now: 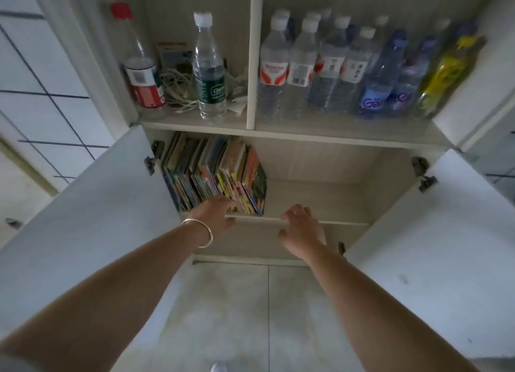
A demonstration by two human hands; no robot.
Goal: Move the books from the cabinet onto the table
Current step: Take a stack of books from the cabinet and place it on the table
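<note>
The cabinet (278, 137) stands with both lower doors swung wide, the left door (106, 204) and the right door (434, 232) framing the view. Inside the lower compartment, a row of colourful books (214, 174) stands upright and packed against the left wall, leaning slightly to the left; the right part of that shelf (320, 201) lies bare.

Both bare arms reach in toward the shelf's front edge. The left hand (216, 214), with a thin silver bangle (199, 232) on its wrist, sits at the lower front corners of the rightmost books, fingers extended toward them; the fingertips seem to touch the spines, though motion blur makes contact hard to confirm, and it does not clasp anything. The right hand (302, 225) rests over the shelf's front lip just to the right of the books, fingers loosely bent and spread, holding nothing and apart from the books.

On the shelf above, a vertical divider (253, 65) splits the space. To its left stand a red-capped bottle (139, 68) and a clear bottle with a green label (209, 68), with a tangle of pale cables (175, 90) between them. To its right, a crowd of water bottles (315, 65) stands close together, with a blue-labelled bottle (376, 93) and a yellow bottle (446, 71) at the far right. Pale floor tiles (250, 316) show below the arms.
</note>
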